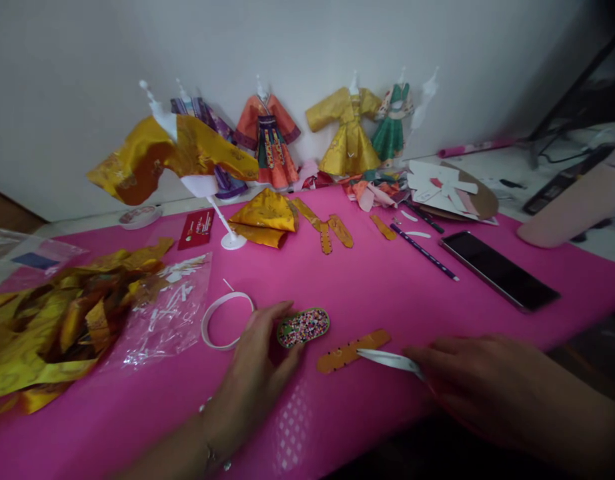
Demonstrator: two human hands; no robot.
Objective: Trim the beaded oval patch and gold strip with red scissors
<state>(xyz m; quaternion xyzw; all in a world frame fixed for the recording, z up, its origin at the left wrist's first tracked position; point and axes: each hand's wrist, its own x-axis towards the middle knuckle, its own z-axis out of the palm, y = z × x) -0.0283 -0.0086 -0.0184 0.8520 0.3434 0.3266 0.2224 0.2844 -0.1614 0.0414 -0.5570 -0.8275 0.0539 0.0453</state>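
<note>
With my left hand (260, 350) I grip a small oval dish of multicoloured beads (307, 325), thumb and fingers around its left end, at the middle of the pink table. In my right hand (467, 373) is a pair of scissors (390, 360) with pale blades and what looks like a red handle. The tips touch or hover over a gold fabric strip (332, 361) with dark dots along its edges; I cannot tell which. A roll of white tape or ribbon (206, 325) lies just left of my left hand.
Gold fabric scraps (42, 333) and a clear plastic bag (162, 327) cover the left. Behind stand a gold-draped doll form (170, 153) and several small dressed forms. To the right lie a pencil (425, 252), a phone (497, 270) and a pink cylinder (572, 200).
</note>
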